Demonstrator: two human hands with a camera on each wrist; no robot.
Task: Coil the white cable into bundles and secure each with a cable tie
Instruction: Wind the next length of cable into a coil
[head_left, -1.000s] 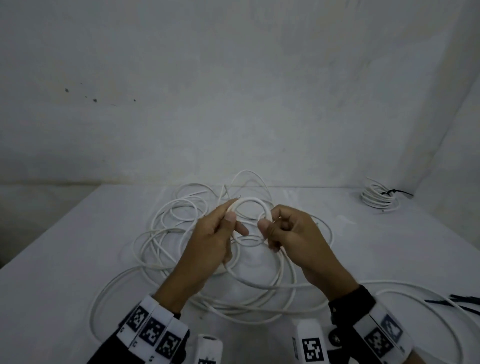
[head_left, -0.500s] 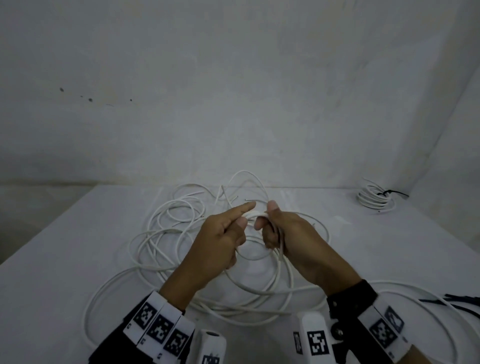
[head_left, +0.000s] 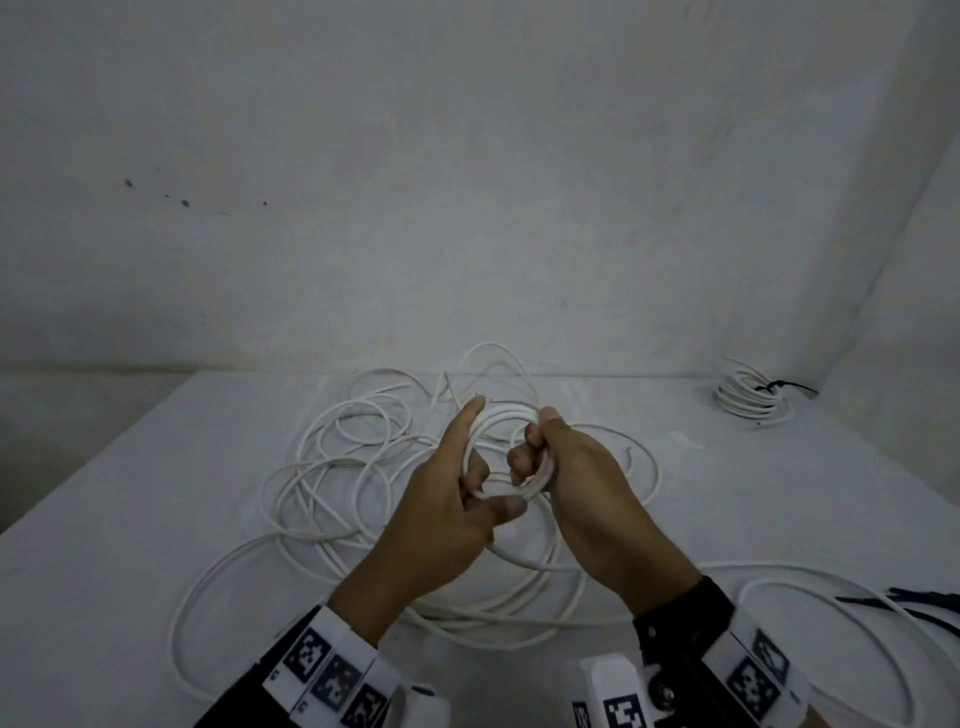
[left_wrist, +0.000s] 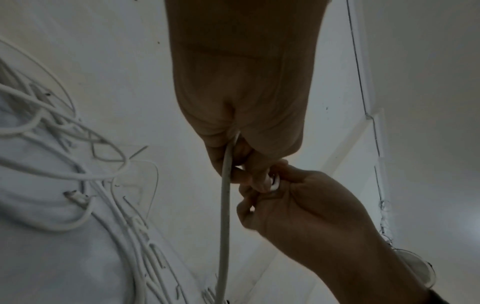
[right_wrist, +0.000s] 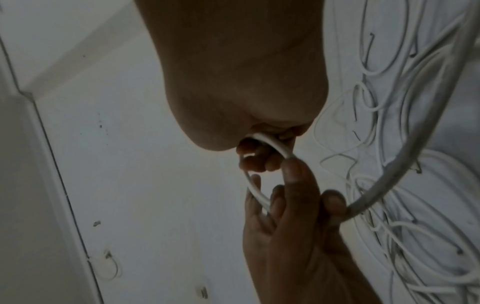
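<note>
At the far left of the white table (head_left: 104, 519) the loose end of the white cable (head_left: 332, 467) sprawls in slack overlapping loops, apparently left there so that it can feed freely into the coil being wound at the centre. Next comes the left hand (head_left: 441, 519), raised above the heap with its index finger stretched along the outer edge of the small coil (head_left: 501, 415) while the thumb and curled lower fingers pinch the strands from below; the left wrist view shows a single strand running down out of that grip toward the table, which suggests this hand steers each new turn into place. Just beside it, touching at the fingertips, the right hand (head_left: 576, 483) has its fingers curled round the opposite side of the same coil, probably to keep the finished turns from springing apart. The coil is held in the air between the two hands, over the tangle, with only a few turns gathered, so much cable appears left to wind. Further right, at the table's near edge, dark cable ties (head_left: 914, 605) lie within reach for binding. At the far right corner a finished bundle (head_left: 750, 400) rests, already cinched with a dark tie.
</note>
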